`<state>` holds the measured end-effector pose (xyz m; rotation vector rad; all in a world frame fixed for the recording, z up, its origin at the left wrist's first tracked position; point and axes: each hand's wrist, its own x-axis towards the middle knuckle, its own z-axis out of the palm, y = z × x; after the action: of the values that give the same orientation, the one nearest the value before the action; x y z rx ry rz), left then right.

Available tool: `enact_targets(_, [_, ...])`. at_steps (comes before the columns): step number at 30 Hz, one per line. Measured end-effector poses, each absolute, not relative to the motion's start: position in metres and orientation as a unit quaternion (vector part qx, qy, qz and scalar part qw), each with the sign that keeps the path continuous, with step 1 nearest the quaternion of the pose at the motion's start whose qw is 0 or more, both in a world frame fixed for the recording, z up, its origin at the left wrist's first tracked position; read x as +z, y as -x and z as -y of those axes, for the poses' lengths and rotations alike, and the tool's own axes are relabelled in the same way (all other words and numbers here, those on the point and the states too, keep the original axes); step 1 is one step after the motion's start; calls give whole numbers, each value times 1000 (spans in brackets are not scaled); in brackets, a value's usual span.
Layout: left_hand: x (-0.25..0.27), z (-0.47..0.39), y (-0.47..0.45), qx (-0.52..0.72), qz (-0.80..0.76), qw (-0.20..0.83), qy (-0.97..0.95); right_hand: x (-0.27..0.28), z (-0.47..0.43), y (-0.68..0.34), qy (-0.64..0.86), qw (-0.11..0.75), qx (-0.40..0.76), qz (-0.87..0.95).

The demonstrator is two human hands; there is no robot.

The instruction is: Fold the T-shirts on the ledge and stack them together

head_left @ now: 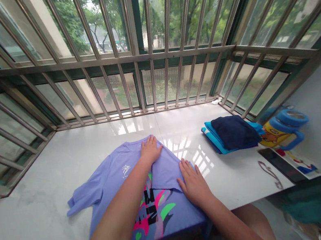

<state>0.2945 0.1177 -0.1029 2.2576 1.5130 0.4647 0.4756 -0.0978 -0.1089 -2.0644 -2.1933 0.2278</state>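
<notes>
A lavender T-shirt (109, 182) with a bright pink, green and black print lies on the white sill, its lower end reaching the front edge. The sleeve on its right side is folded inward over the front, while the left sleeve is spread out. My left hand (151, 150) rests flat on the shirt near the collar, at the top of the fold. My right hand (194, 182) lies with fingers stretched out along the folded right edge, touching the cloth.
A stack of folded dark blue and bright blue clothes (234, 132) sits to the right. Beside it are a blue and yellow bottle (286, 127), a black phone (282, 164) and a thin cord (270, 175). Metal window bars (134, 58) enclose the sill's back and sides.
</notes>
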Motion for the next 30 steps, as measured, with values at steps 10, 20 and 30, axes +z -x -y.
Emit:
enact_targets(10, [-105,-138,-292,160,-556,187,-794,-111,101,-476,722,52,86,685])
enact_targets(20, [-79,-11,-98,214,-728,23,-651,-123,99,-480,716,67,69,691])
enact_targets(30, [-48,8,18,64,-827,90,-552,-117,98,-475,732,17,38,680])
